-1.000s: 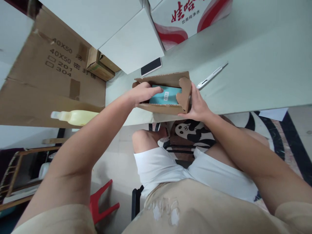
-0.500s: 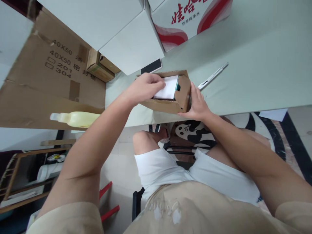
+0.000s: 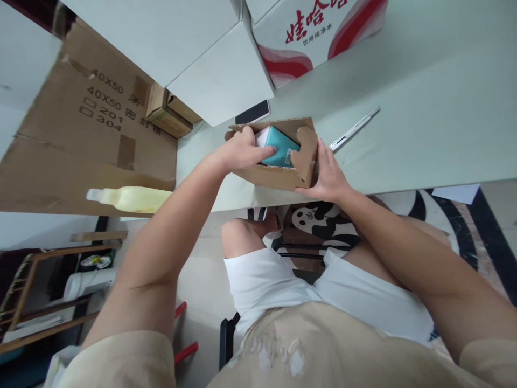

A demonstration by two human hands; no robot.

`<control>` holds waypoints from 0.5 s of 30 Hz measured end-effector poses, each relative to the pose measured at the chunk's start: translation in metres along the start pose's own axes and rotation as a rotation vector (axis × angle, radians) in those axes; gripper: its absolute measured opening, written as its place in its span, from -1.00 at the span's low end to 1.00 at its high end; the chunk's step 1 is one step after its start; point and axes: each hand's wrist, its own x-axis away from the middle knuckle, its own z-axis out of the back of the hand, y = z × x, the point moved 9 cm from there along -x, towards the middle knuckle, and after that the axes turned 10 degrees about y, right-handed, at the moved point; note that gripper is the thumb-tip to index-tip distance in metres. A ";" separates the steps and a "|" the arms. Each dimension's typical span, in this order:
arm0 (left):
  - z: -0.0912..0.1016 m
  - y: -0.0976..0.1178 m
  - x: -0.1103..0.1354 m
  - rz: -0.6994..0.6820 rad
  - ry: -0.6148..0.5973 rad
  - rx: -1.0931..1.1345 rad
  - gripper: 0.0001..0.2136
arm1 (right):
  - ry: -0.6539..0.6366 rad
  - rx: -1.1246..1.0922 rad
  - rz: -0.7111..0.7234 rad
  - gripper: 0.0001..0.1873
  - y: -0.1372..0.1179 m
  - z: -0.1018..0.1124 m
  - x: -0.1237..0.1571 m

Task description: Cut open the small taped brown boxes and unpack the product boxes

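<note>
An open cardboard box (image 3: pixel 274 177) lies at the table's near edge. Inside it sits a small teal and white box (image 3: pixel 281 148), tilted, with its teal side facing up. My left hand (image 3: pixel 244 149) reaches into the cardboard box and grips the small box, thumb on the teal side and fingers at the white end. At the other end, my right hand (image 3: pixel 329 172) clasps the cardboard box by its right wall, thumb low on the near side. Some of the left fingers are hidden inside the carton.
Behind the box lies a phone (image 3: pixel 252 112), beside stacked white boxes (image 3: pixel 222 70). A white and red carton (image 3: pixel 315 43) stands further back. To the right rests a slim white utility knife (image 3: pixel 355 129). A yellow bottle (image 3: pixel 137 199) and a large brown carton (image 3: pixel 117 145) are on the left.
The small box has tipped inside the cardboard box: its white face was up, now its teal side shows. My left hand has shifted its grip; my right hand stays in place.
</note>
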 end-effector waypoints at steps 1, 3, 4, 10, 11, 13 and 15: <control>0.000 -0.004 -0.001 0.042 -0.002 0.044 -0.31 | 0.005 0.001 0.004 0.59 -0.001 0.000 0.000; -0.004 -0.008 -0.001 0.096 -0.017 0.100 -0.21 | 0.012 0.005 0.006 0.58 -0.002 0.001 0.001; -0.007 -0.008 -0.001 0.100 -0.019 0.123 -0.17 | 0.014 0.007 0.005 0.57 -0.002 0.001 0.001; -0.009 0.008 0.004 0.012 0.101 0.274 -0.30 | 0.015 -0.003 -0.013 0.57 0.002 0.005 -0.003; -0.001 0.011 0.008 -0.004 0.152 0.286 -0.36 | 0.020 -0.006 -0.022 0.57 0.004 0.007 -0.004; 0.021 0.016 0.017 -0.027 0.246 0.295 -0.44 | 0.034 -0.005 -0.053 0.58 0.006 0.012 -0.006; 0.050 0.020 0.027 -0.066 0.309 0.325 -0.51 | 0.046 0.007 -0.100 0.59 0.010 0.016 -0.008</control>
